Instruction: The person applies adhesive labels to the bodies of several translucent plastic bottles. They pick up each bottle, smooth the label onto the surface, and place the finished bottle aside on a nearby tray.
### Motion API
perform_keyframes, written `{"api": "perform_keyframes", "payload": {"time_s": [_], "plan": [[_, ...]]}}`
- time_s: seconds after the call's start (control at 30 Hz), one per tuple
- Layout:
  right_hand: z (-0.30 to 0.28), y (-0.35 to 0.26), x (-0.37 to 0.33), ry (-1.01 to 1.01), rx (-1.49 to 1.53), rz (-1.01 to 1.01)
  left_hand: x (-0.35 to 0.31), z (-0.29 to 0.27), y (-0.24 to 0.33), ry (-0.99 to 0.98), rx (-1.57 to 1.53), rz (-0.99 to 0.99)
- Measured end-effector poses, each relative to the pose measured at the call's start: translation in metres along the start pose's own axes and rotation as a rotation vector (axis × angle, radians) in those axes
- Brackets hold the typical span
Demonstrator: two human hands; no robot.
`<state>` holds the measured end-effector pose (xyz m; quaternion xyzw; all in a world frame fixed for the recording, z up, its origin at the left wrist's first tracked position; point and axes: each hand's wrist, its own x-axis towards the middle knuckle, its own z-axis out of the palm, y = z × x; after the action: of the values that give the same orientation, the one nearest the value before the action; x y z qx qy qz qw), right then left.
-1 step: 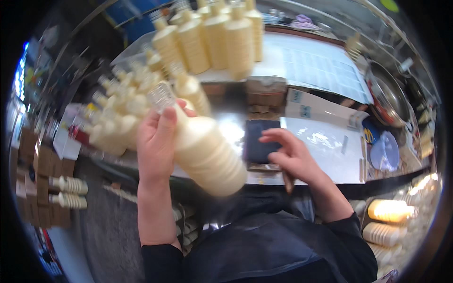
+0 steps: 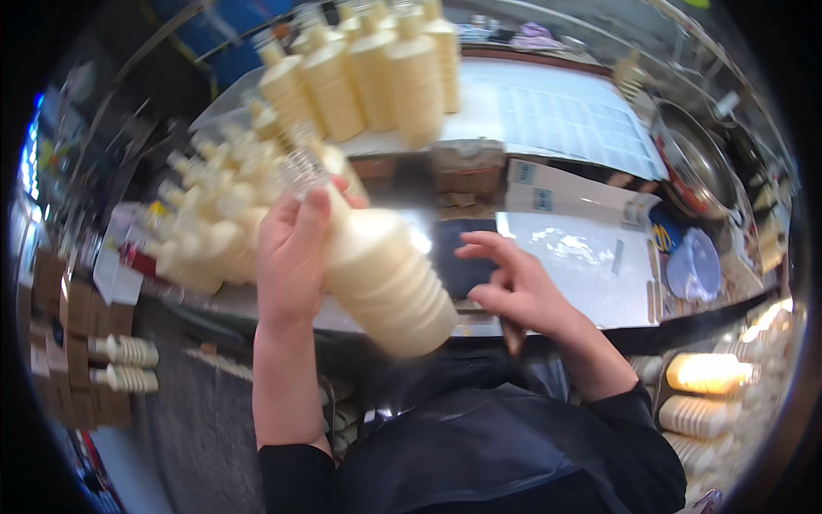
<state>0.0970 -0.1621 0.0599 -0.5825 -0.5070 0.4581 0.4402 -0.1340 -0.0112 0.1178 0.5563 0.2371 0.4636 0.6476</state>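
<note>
My left hand (image 2: 295, 248) is closed around the neck of a large cream-coloured plastic bottle (image 2: 390, 278). The bottle is tilted, its clear threaded mouth up to the left and its ribbed base down to the right, slightly blurred. My right hand (image 2: 522, 287) is apart from the bottle, over the right side of a dark square pad (image 2: 460, 257); thumb and forefinger are spread, with nothing between them. Just below its palm a narrow brown piece (image 2: 512, 337) shows; I cannot tell whether the hidden fingers touch it.
Tall filled bottles (image 2: 330, 86) stand at the back, smaller ones (image 2: 214, 197) crowd the left. To the right lie a white sheet (image 2: 569, 257), a lilac plastic cup (image 2: 693, 267) and a metal pan (image 2: 698, 163). Bottles (image 2: 706, 374) lie low at right; cardboard boxes (image 2: 51, 343) stand left.
The surroundings have shifted slightly left in the view. My left hand and the held bottle have moved a little to the right; my right hand is a little further left.
</note>
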Motion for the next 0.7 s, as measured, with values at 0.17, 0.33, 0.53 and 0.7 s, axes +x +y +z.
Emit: {"api": "perform_keyframes", "payload": {"time_s": [0.17,0.33,0.53,0.7], "plan": [[-0.018,0.008,0.008,0.121,-0.339,0.047,0.071,0.072,-0.059,-0.139,0.092,-0.177],[-0.043,0.069,0.023,0.243,0.019,0.139,0.073,0.090,-0.128,-0.236,0.162,-0.151],[-0.039,0.078,0.036,0.243,0.062,0.232,0.023,0.089,-0.141,-0.114,0.291,-0.349],[-0.041,0.082,0.010,0.437,-0.161,0.143,0.026,0.094,-0.151,-0.055,0.388,-0.332]]}}
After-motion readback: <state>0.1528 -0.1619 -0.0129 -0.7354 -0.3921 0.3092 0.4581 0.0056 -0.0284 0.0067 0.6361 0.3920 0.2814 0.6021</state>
